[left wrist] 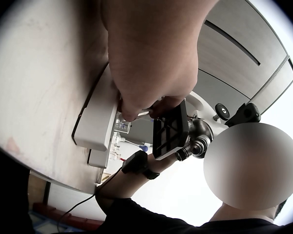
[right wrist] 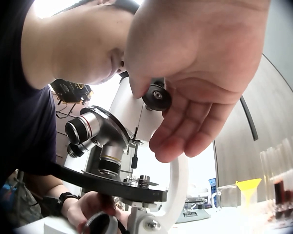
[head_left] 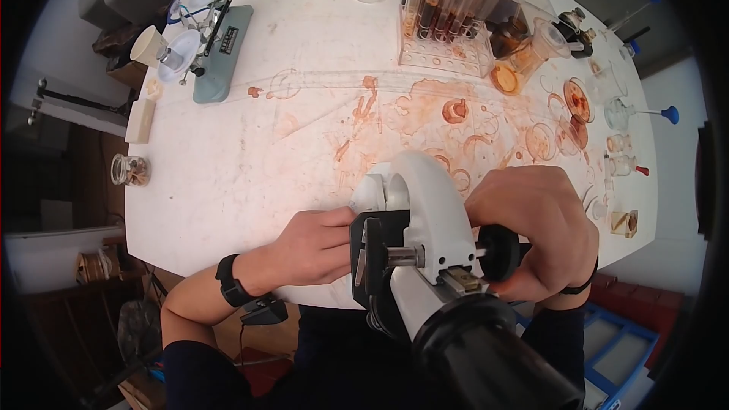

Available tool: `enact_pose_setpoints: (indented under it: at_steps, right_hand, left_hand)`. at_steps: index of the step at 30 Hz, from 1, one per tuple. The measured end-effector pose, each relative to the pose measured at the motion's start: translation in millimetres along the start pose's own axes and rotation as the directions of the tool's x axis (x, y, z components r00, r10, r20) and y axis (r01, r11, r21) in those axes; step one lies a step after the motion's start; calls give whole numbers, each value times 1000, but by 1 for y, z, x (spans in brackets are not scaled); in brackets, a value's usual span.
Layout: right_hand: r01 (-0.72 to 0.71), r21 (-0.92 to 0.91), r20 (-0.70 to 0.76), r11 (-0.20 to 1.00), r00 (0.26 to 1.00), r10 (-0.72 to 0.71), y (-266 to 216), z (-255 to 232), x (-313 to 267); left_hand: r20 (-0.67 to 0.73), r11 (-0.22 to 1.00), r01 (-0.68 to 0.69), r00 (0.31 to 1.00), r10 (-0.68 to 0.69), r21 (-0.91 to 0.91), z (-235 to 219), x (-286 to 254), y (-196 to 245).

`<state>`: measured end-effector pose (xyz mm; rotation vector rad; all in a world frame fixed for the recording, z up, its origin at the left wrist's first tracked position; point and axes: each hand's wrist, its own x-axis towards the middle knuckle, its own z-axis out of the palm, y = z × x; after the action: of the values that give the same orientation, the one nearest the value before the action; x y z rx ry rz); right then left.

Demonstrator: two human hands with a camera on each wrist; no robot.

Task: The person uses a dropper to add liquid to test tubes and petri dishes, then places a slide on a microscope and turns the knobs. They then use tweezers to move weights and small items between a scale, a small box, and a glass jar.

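Note:
A white microscope [head_left: 434,182] stands at the table's near edge, its black eyepiece tube [head_left: 493,349] slanting toward the person. Beside its arm, the right hand [head_left: 539,212] pinches a black focus knob [right wrist: 157,98] between thumb and index finger. The other fingers of that hand hang below the knob. Under the black stage [right wrist: 102,187], the left hand [head_left: 311,247] has curled fingers at the round mirror [right wrist: 101,224], fingertips on its rim. Seen from the left wrist, these fingers [left wrist: 129,109] lie between stage and white base [left wrist: 100,117]. Silver objective lenses [right wrist: 110,163] point down at the stage.
Reddish stains mark the white table [head_left: 228,182]. A rack [head_left: 444,49] of test tubes with dark liquid stands at the back. Stained dishes and bottles line the right side. A green balance [head_left: 224,61] and a glass jar [head_left: 130,170] are at the left.

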<state>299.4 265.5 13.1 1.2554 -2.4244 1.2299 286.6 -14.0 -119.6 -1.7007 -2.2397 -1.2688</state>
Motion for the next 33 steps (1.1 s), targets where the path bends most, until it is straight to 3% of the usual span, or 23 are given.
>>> enact_pose_setpoints:
  at_steps: [20, 23, 26, 27, 33]
  right_hand:
    - [48, -89, 6, 995, 999, -48, 0, -1, 0]
    - [41, -92, 21, 995, 999, -39, 0, 0, -1]
    - [47, -123, -53, 991, 997, -54, -7, 4, 4]
    - [46, -114, -42, 992, 998, -51, -7, 4, 4]
    - [38, -146, -17, 989, 999, -41, -10, 1, 5]
  left_hand:
    - [-34, 999, 6, 999, -8, -41, 2, -2, -2]
    - [-33, 978, 93, 994, -101, -188, 7, -7, 0]
    - [5, 998, 47, 999, -46, -41, -5, -1, 4]
    - [-7, 990, 78, 997, -79, -121, -7, 1, 7]
    - [-29, 999, 34, 999, -34, -15, -5, 1, 5]
